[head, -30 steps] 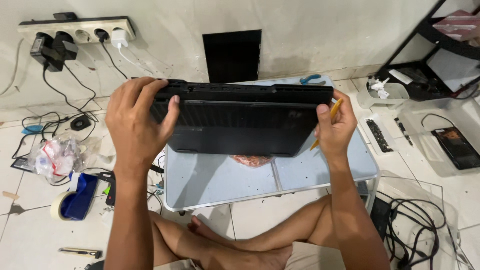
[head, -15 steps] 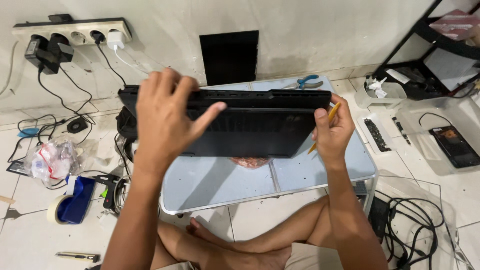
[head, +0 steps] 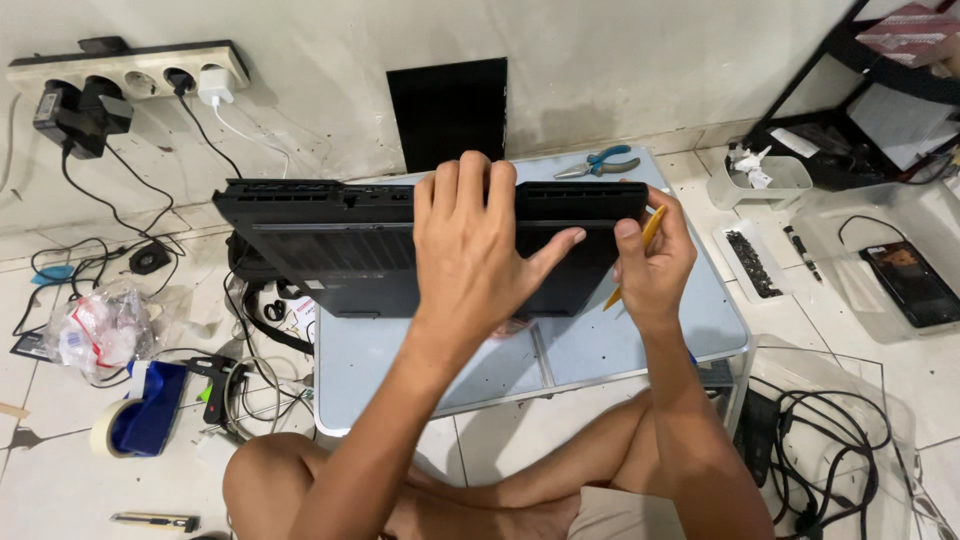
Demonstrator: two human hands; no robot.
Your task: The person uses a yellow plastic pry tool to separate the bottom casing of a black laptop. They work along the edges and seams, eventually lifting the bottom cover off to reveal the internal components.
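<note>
- Black plastic laptop, flat and rectangular, stands tilted on its long edge across the centre of the frame, over the pale blue low table; its left end overhangs the table edge.
- Left hand, centre frame, lies spread flat over the middle of the laptop, fingers curled over the top edge and thumb stretched to the right. It presses rather than encloses.
- Right hand, just right of centre, pinches the laptop's right end with thumb and fingers while a slim yellow pry tool is tucked in the same grasp.
- Blue-handled pliers lie on the table behind the laptop, in the upper centre-right.
- White power strip with plugged adapters sits on the wall at the upper left; a black cable bundle lies on the floor at the lower right.
- Risk, slip: with only a palm press and a pinch, the unsupported left end could drop off the table edge.
- Risk, gouge: the pry tool, sharing the right hand's grasp, could scrape the casing if that hand shifts.
</note>
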